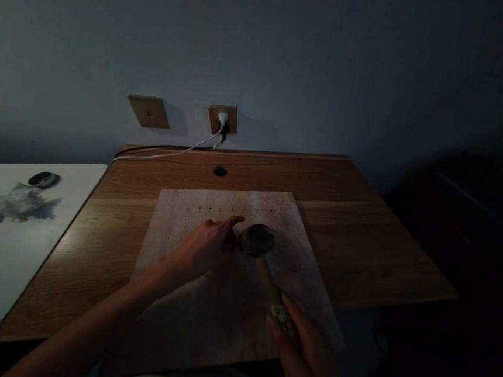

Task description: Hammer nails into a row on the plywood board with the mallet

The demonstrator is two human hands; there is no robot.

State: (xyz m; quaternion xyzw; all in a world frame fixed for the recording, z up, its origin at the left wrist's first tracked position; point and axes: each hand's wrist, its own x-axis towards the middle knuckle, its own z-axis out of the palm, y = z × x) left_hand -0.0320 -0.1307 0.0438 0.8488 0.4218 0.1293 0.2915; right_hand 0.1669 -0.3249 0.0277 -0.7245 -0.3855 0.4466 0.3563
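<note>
A pale wooden board point(275, 214) lies on a brown wooden desk point(361, 239), with a row of small dark dots, holes or nails, near its far edge. My left hand point(209, 246) rests on the board, fingers pinched together near the hammer's head; what they hold is too small to see. My right hand point(303, 348) grips the handle of a hammer point(256, 240), whose round head hovers just right of my left fingertips.
A white cable point(166, 154) runs from a wall socket point(223, 119) across the desk's back edge. A cable hole point(220, 171) sits behind the board. A white table point(31, 239) with small items stands left. Dark furniture is at the right.
</note>
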